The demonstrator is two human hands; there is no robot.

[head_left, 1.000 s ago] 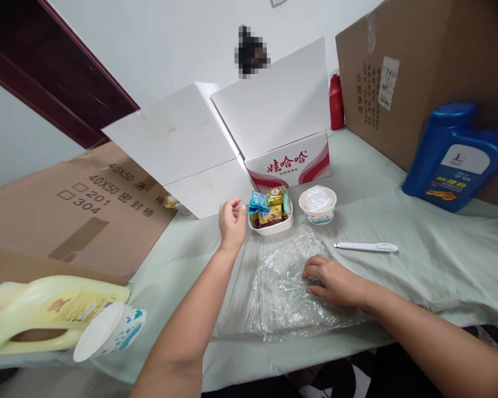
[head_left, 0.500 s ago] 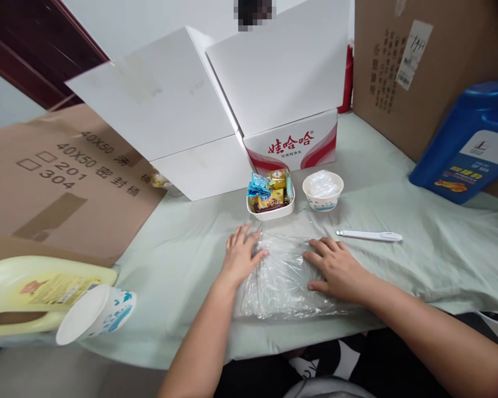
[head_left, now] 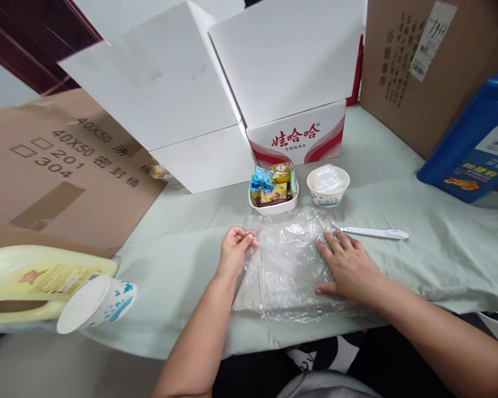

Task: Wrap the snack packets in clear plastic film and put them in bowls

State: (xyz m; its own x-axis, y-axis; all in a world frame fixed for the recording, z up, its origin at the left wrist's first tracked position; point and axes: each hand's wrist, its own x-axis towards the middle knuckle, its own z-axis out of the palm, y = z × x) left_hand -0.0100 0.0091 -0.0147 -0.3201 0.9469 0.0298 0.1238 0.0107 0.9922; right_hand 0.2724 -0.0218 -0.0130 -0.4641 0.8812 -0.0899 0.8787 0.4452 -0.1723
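A crinkled clear plastic bag (head_left: pixel 288 271) lies spread on the cloth in front of me. My left hand (head_left: pixel 234 251) pinches its left edge between thumb and fingers. Flat on the right part of the plastic, fingers apart, rests my right hand (head_left: pixel 348 265). Just beyond the far edge of the bag stands a white tray (head_left: pixel 276 209) of packaged snacks (head_left: pixel 273 185). Beside it is a paper bowl (head_left: pixel 328 196) with folded clear plastic (head_left: pixel 327 178) inside. A white utility knife (head_left: pixel 375 232) lies past the fingers of my right hand.
White boxes (head_left: pixel 199 83) stand at the back. A brown carton (head_left: pixel 74 182) and a yellow jug (head_left: pixel 37 276) are at left, with a tilted paper cup (head_left: pixel 99 304) near the table edge. At right are a blue bottle (head_left: pixel 477 143) and another carton (head_left: pixel 398 105).
My left hand has gone from lying spread on the plastic to pinching its left edge. My right hand has shifted slightly right. The plastic reaches a little farther toward the bowl.
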